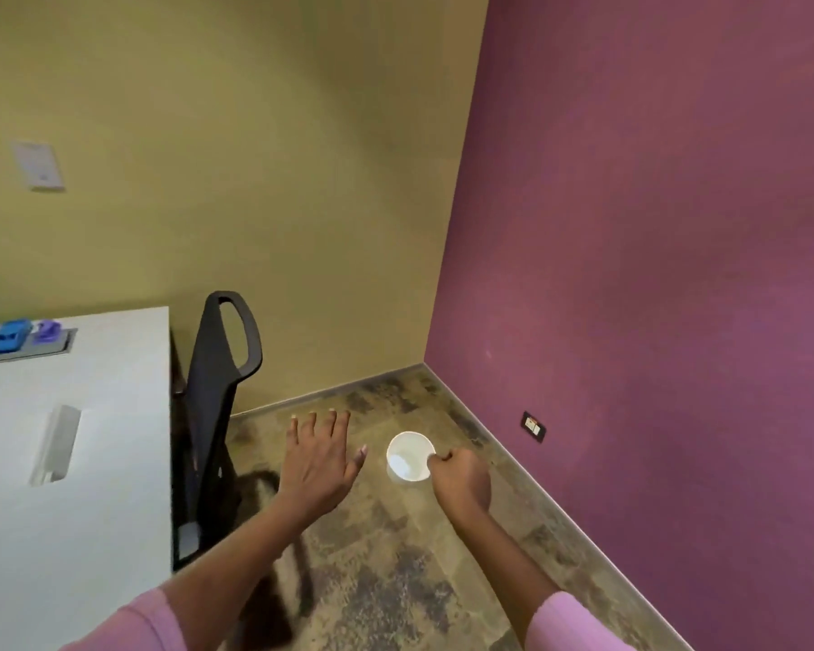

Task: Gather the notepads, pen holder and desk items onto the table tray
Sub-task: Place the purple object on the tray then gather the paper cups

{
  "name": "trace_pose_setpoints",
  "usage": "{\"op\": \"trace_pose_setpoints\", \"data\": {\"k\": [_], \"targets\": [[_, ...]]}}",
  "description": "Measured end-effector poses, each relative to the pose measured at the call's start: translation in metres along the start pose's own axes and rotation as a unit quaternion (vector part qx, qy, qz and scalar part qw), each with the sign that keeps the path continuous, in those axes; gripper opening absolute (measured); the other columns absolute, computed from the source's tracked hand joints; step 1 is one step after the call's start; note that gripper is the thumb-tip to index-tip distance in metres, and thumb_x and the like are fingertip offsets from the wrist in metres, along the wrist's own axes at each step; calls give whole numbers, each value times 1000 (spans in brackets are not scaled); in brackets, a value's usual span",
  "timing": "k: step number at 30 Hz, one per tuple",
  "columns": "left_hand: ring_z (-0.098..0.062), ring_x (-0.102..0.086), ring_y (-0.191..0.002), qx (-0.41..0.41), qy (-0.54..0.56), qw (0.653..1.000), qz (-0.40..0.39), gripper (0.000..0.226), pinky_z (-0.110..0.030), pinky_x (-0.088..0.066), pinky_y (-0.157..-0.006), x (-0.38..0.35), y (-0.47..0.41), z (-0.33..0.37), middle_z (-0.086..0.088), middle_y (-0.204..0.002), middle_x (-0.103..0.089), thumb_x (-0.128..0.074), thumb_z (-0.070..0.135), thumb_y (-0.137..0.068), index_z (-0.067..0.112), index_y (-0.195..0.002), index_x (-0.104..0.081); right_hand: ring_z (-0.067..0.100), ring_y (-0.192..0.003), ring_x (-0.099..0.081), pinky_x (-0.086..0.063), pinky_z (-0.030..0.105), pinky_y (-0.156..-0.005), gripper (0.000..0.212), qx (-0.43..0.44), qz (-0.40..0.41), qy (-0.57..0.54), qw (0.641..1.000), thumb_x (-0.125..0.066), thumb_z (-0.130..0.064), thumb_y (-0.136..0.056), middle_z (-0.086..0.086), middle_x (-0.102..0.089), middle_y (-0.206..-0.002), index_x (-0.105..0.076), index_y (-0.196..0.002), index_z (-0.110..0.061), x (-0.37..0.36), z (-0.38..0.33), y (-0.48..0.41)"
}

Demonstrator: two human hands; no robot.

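Note:
My right hand (pixel 461 479) pinches the rim of a white cup (pixel 409 457), held out over the floor to the right of the table; the cup looks empty inside. My left hand (pixel 318 458) is spread flat in the air, fingers straight, just left of the cup and holding nothing. On the white table (pixel 90 462) at the left, a grey tray (pixel 29 352) sits at the far edge with a blue item (pixel 9 338) and a purple item (pixel 48 330) on it. A grey flat object (pixel 57 444) lies in the middle of the table.
A black office chair (pixel 217 397) stands pushed against the table's right side. Brown patterned floor fills the corner between the yellow wall and the purple wall. A wall socket (pixel 533 426) sits low on the purple wall. A paper (pixel 38 164) hangs on the yellow wall.

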State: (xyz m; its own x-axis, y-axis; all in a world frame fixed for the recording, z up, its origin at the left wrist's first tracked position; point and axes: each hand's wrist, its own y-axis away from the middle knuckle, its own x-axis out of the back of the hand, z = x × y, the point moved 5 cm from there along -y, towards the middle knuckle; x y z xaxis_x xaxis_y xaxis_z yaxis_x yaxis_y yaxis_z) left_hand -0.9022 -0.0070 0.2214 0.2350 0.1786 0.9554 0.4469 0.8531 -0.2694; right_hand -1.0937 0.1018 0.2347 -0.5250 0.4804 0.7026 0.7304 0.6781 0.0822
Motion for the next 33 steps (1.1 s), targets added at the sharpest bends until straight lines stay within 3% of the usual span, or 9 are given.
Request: {"op": "trace_pose_setpoints", "data": {"k": [6,10,21,28,33], "targets": [[-36,-51,-117,71,-42,996,30,68,-57,-32,-105,-4,-91,-47,-11,-128,-59,-25,61,-90,13,-133,-48,28,-63,-52,-29,24,-48,30,86,-56,-14,995,-56,-24,-77,2,-53,-61,-42,-51,-17,-52,-93,-98],[-33,-53,-116,138,-44,988,50,70,-57,-34,-104,-8,-147,-84,-9,-124,-62,-20,62,-90,14,-131,-50,33,-69,-57,-38,28,-58,25,144,-97,-9,985,-56,-25,-77,9,-60,-67,-53,-56,-14,-92,-159,-155],[-34,-39,-133,307,-94,947,36,82,-56,-20,-112,-11,-255,-186,-8,-144,-48,-11,70,-85,19,-143,-38,27,-53,-39,-28,24,-47,26,260,-170,-14,950,-55,-21,-74,1,-43,-53,-42,-54,-11,-193,-299,-273],[-33,-35,-136,421,-118,899,33,79,-55,-15,-113,-24,-299,-248,-6,-147,-44,-9,68,-86,21,-144,-35,18,-44,-29,-23,23,-45,26,350,-267,-17,898,-55,-19,-71,-2,-37,-49,-37,-51,-14,-277,-381,-326],[-31,-27,-141,515,-124,847,52,79,-53,-6,-117,-29,-321,-274,-3,-153,-35,-6,70,-86,25,-147,-28,19,-46,-36,-25,22,-44,25,413,-337,-15,846,-52,-18,-70,-3,-43,-50,-40,-49,-15,-322,-437,-346]]}}
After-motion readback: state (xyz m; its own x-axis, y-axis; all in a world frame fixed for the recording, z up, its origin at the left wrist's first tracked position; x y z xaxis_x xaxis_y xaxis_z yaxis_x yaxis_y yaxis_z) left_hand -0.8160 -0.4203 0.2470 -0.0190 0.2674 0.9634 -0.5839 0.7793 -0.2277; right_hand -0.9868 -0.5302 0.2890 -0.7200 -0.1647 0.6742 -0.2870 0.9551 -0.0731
